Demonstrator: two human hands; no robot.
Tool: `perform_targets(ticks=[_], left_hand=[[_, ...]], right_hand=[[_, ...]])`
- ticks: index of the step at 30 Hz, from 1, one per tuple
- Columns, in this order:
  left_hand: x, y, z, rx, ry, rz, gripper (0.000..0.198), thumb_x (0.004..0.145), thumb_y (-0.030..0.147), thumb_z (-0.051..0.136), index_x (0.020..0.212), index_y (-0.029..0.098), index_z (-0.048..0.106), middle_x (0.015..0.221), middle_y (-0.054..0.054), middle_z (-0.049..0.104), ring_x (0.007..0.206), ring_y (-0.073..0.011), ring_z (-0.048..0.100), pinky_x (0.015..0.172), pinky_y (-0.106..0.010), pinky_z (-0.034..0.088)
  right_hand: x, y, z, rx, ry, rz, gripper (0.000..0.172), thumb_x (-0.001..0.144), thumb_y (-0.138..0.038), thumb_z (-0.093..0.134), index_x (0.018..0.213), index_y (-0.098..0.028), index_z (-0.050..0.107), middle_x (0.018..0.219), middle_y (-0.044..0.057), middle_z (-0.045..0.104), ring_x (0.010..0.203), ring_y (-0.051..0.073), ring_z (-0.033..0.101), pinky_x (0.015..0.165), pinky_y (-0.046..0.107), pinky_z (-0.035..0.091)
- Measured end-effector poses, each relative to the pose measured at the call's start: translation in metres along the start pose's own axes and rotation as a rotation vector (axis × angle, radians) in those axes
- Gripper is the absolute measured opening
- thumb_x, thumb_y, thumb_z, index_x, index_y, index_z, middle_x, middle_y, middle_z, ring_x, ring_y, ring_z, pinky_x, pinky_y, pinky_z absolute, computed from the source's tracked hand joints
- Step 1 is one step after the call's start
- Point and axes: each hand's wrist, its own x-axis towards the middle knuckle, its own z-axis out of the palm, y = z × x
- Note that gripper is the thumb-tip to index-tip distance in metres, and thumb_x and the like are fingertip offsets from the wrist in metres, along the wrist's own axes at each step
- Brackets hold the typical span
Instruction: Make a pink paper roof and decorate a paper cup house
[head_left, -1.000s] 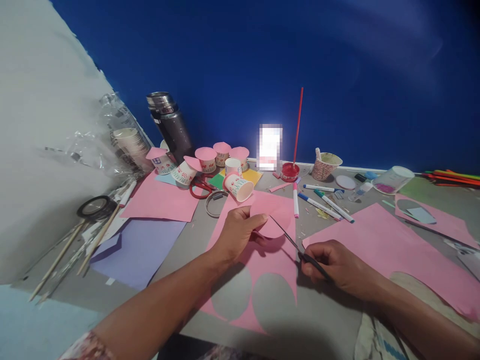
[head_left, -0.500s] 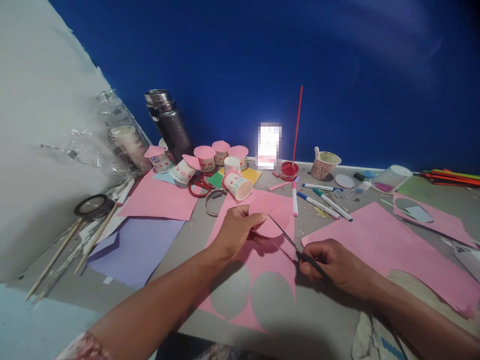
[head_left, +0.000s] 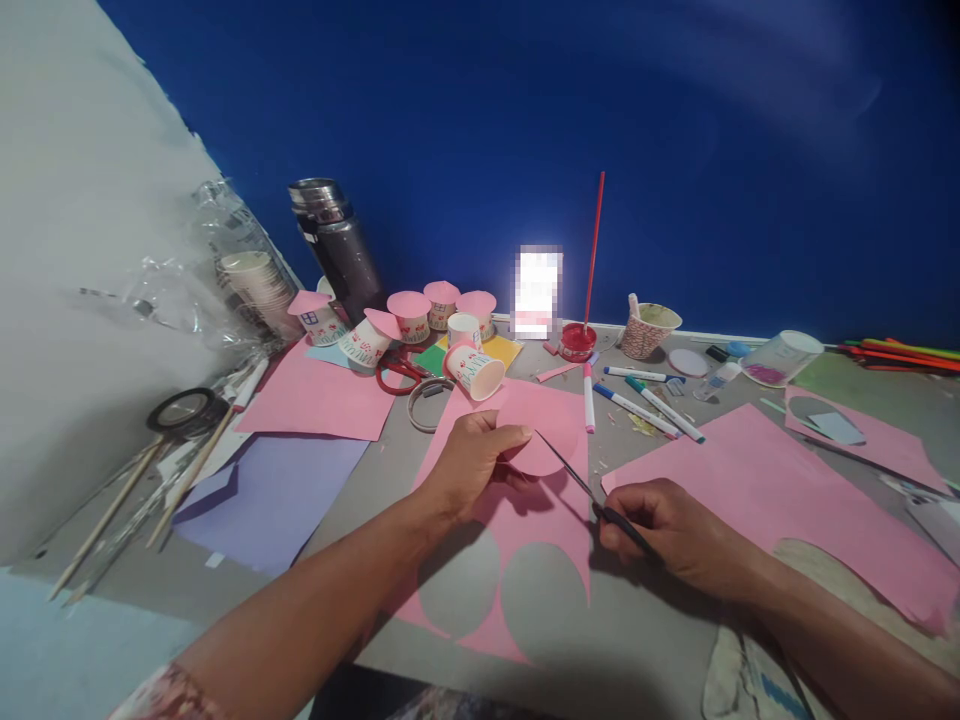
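My left hand (head_left: 480, 460) pinches a round piece of pink paper (head_left: 546, 448) between thumb and fingers. Gripped in my right hand (head_left: 652, 525) is a pair of scissors (head_left: 574, 472) with dark handles, its blades against the round piece near my left thumb. Whether the blades are fully together I cannot tell. Beneath lies a pink sheet (head_left: 517, 525) with round holes cut from its near part. Beyond my left hand, a decorated paper cup (head_left: 478, 372) lies on its side.
Several paper cups with pink cone tops (head_left: 409, 305) stand at the back, beside a dark flask (head_left: 341, 250). Markers (head_left: 637, 410) lie right of centre. Red-handled scissors (head_left: 399, 374) and a purple sheet (head_left: 277, 500) are at left; another pink sheet (head_left: 772, 500) lies at right.
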Motion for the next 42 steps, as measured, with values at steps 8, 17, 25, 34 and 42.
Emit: perform_targets(ticks=[8, 17, 25, 34, 42], left_hand=[[0.0022, 0.0008, -0.0006, -0.092, -0.041, -0.087, 0.029, 0.062, 0.03, 0.085, 0.072, 0.013, 0.065, 0.06, 0.0, 0.061, 0.049, -0.0123, 0.059, 0.042, -0.024, 0.053], [0.0017, 0.001, 0.0001, -0.087, -0.029, -0.098, 0.027, 0.061, 0.029, 0.083, 0.065, 0.016, 0.06, 0.054, 0.003, 0.055, 0.047, -0.0109, 0.054, 0.042, -0.024, 0.05], [0.001, 0.0014, 0.0005, -0.083, -0.055, -0.087, 0.022, 0.061, 0.028, 0.08, 0.063, 0.016, 0.062, 0.051, 0.001, 0.058, 0.047, -0.0123, 0.055, 0.043, -0.024, 0.047], [0.0023, 0.0003, -0.0007, -0.089, -0.083, -0.088, 0.022, 0.062, 0.027, 0.079, 0.058, 0.015, 0.061, 0.051, 0.0, 0.058, 0.046, -0.0113, 0.054, 0.043, -0.023, 0.047], [0.0025, 0.0018, -0.0008, -0.175, -0.102, -0.147, 0.024, 0.058, 0.023, 0.08, 0.061, 0.018, 0.057, 0.048, 0.003, 0.056, 0.041, -0.0115, 0.053, 0.037, -0.023, 0.046]], right_hand=[[0.0006, 0.0063, 0.0019, -0.112, 0.02, -0.02, 0.04, 0.086, -0.05, 0.066, 0.064, -0.021, 0.049, 0.064, -0.004, 0.047, 0.063, 0.013, 0.036, 0.057, 0.027, 0.029], [0.0014, 0.0014, 0.0048, -0.287, 0.112, -0.016, 0.045, 0.084, -0.058, 0.064, 0.064, -0.023, 0.044, 0.063, -0.001, 0.054, 0.062, 0.015, 0.04, 0.057, 0.028, 0.028], [0.0005, 0.0065, 0.005, -0.335, 0.138, -0.073, 0.044, 0.086, -0.055, 0.062, 0.063, -0.023, 0.043, 0.063, 0.0, 0.057, 0.061, 0.015, 0.043, 0.057, 0.028, 0.028], [0.0002, 0.0064, 0.0011, -0.418, 0.162, -0.143, 0.04, 0.091, -0.051, 0.059, 0.066, -0.023, 0.045, 0.067, 0.002, 0.061, 0.063, 0.017, 0.049, 0.062, 0.03, 0.03], [-0.0005, 0.0094, -0.003, -0.491, 0.206, -0.203, 0.039, 0.092, -0.047, 0.062, 0.066, -0.022, 0.046, 0.066, 0.0, 0.061, 0.06, 0.015, 0.049, 0.06, 0.028, 0.031]])
